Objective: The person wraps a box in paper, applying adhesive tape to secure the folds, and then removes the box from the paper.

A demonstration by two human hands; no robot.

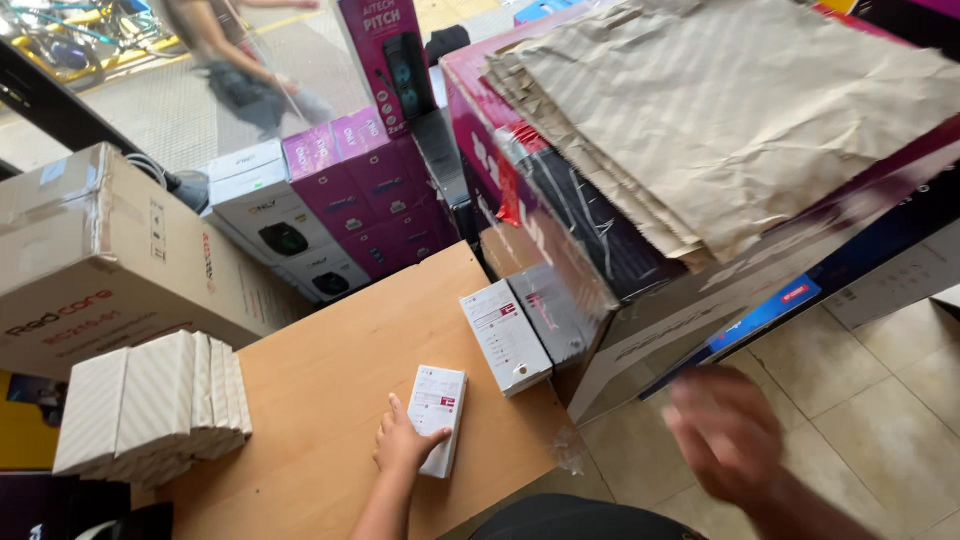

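The wooden surface (pixel 330 380) is a plain light-brown top seen at an angle, its far corner toward 12 o'clock and its near edge running off the bottom of the view. At 9 o'clock a stack of pale ribbed packets (pixel 150 405) lies on its side, leaning in a row. Near the middle, toward 6 o'clock, a small white box (pixel 440 418) with a red mark lies flat — the left hand (pixel 403 442) rests against its left edge. At 2 o'clock a longer white box (pixel 505 337) lies on the surface, and just beside it, touching, a grey box (pixel 558 315) sits at the right edge.
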